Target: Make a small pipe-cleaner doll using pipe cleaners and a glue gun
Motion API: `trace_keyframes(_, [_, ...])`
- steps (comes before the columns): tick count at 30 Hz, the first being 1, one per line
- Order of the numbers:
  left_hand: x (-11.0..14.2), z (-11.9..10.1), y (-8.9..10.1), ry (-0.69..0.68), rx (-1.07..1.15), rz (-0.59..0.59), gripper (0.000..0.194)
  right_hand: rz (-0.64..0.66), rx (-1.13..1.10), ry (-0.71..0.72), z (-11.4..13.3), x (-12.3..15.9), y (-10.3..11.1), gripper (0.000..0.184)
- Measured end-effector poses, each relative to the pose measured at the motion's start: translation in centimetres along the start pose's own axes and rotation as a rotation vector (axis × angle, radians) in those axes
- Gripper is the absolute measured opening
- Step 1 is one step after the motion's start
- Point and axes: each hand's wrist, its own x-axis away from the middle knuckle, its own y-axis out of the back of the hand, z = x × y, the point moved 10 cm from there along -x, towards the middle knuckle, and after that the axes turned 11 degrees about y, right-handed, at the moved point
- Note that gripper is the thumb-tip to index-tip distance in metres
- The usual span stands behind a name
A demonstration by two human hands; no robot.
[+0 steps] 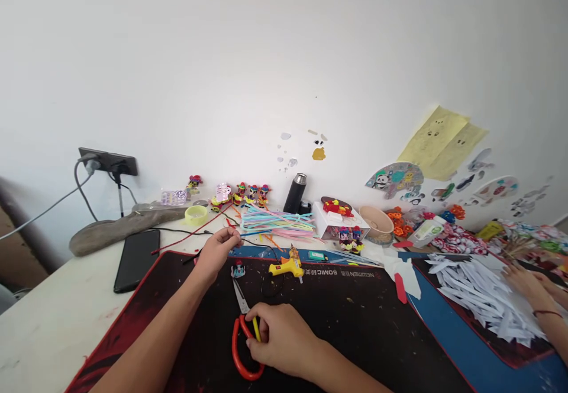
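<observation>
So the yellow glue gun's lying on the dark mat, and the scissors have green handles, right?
Almost! The handles of the scissors are red, not green, as the head view shows. The yellow glue gun is indeed lying on the dark mat.

White wall, yellow papers and stickers on it, pale tabletop

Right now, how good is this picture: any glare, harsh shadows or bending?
Head view: the wall is brightest mid-frame and dims toward the corners; shadows look soft; same view, the power strip and flask tilt, perhaps from a wide lens or turned head; same view, the scissors look reasonably sharp.
</observation>
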Motion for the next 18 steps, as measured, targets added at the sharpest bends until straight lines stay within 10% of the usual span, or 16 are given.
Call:
trace_keyframes(11, [0.1,0.8,-0.8,0.092,0.112,0.072,0.029,-0.018,-0.75,-0.349,-4.1,3.5,-2.7,0.036])
trace_keyframes(18, [0.6,1.3,-1.6,0.184,0.186,0.134,0.031,-0.182,-1.053,-0.321,-4.0,3.9,-1.9,0.062])
